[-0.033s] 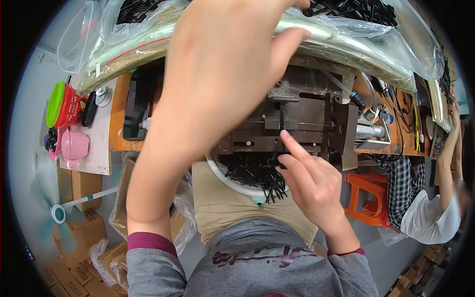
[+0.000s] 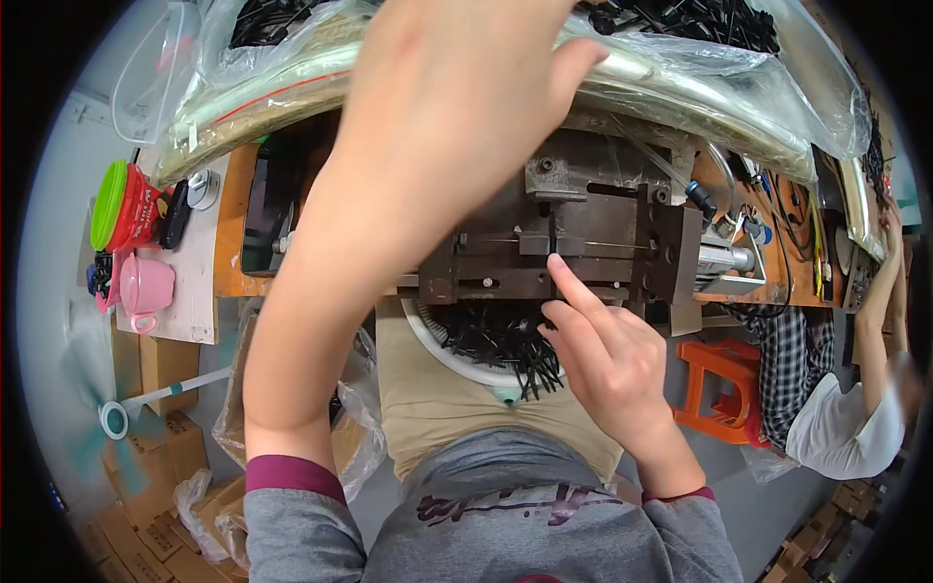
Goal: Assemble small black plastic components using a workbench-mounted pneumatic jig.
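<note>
My left hand (image 2: pixel 466 78) reaches across the bench toward the heap of black plastic parts (image 2: pixel 680 24) at the far side. Its thumb stands out to the right, while the other fingers are cut off by the upper edge. A dark metal fixture (image 2: pixel 593 267) lies in front of me, with a thin black part (image 2: pixel 553 231) upright in its middle slot. My right hand (image 2: pixel 617 364) has its index fingertip against that part's lower end, and the other fingers are curled beneath. Under the fixture, a white round basin (image 2: pixel 420 332) holds many thin black parts.
Clear plastic sheeting (image 2: pixel 719 63) covers the rim before the heap. A silver cylinder (image 2: pixel 724 257) and hoses lie right of the fixture. At left are a pink cup (image 2: pixel 148 285) and a fan (image 2: pixel 114 420). A co-worker (image 2: pixel 846 428) sits at right by an orange stool (image 2: pixel 719 389).
My left hand has shifted slightly farther away, and its fingers have passed beyond the upper edge. My right hand has barely moved and stays at the thin black part.
</note>
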A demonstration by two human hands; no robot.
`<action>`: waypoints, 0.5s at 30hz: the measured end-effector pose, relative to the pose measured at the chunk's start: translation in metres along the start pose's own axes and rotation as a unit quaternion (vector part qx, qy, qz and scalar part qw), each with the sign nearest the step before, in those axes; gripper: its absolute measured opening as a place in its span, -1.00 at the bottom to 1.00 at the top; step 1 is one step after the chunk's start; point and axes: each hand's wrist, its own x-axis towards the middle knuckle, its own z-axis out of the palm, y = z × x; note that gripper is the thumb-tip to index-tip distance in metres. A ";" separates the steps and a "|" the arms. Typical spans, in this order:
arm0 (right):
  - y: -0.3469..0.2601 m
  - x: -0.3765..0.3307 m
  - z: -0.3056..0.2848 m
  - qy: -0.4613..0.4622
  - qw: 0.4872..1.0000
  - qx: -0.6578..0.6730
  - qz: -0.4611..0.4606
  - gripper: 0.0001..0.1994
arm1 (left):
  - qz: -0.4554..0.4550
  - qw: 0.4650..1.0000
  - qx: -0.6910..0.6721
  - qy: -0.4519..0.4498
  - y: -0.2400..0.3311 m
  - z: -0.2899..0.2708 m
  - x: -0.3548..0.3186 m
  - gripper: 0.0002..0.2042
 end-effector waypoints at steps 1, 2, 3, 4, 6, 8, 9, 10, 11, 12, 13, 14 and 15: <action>-0.001 0.002 0.003 -0.005 1.000 -0.019 -0.007 -0.72 | -0.002 1.000 0.003 -0.017 -0.010 0.009 0.012 -0.69; -0.002 0.005 0.005 -0.001 1.000 -0.024 -0.018 -0.76 | -0.011 0.999 0.008 -0.032 -0.015 0.015 0.017 -0.67; -0.002 0.008 0.005 0.003 0.999 -0.029 -0.029 -0.79 | -0.022 0.999 0.013 -0.048 -0.020 0.020 0.021 -0.65; -0.001 0.011 0.005 0.008 0.999 -0.037 -0.036 -0.82 | -0.038 0.996 0.012 -0.084 -0.022 0.026 0.026 -0.65; -0.004 0.013 0.003 0.002 0.998 -0.046 -0.034 -0.83 | -0.078 0.989 0.001 -0.126 -0.025 0.031 0.031 -0.71; -0.004 0.013 0.002 -0.007 0.998 -0.054 -0.030 -0.83 | -0.087 0.984 -0.043 -0.147 -0.023 0.026 0.036 -0.74; -0.004 0.012 0.002 -0.004 0.999 -0.043 -0.029 -0.84 | -0.098 0.982 -0.068 -0.144 -0.032 0.034 0.036 -0.79; -0.004 0.011 0.002 -0.005 0.999 -0.043 -0.019 -0.81 | -0.140 0.972 -0.098 -0.159 -0.027 0.031 0.041 -0.79; -0.004 0.009 0.002 -0.007 0.999 -0.044 -0.009 -0.78 | -0.182 0.960 -0.127 -0.173 -0.016 0.019 0.047 -0.79; -0.003 0.010 0.001 -0.008 0.999 -0.043 -0.001 -0.75 | -0.187 0.955 -0.159 -0.169 -0.013 0.012 0.046 -0.79; -0.003 0.013 -0.003 -0.018 0.999 -0.028 -0.004 -0.77 | -0.194 0.949 -0.188 -0.165 -0.010 0.003 0.043 -0.78; -0.004 0.017 -0.009 -0.030 0.999 -0.012 -0.008 -0.79 | -0.201 0.942 -0.217 -0.160 -0.007 -0.005 0.040 -0.77; -0.004 0.021 -0.015 -0.041 0.999 0.003 -0.012 -0.81 | -0.188 0.952 -0.200 -0.136 -0.011 0.000 0.032 -0.77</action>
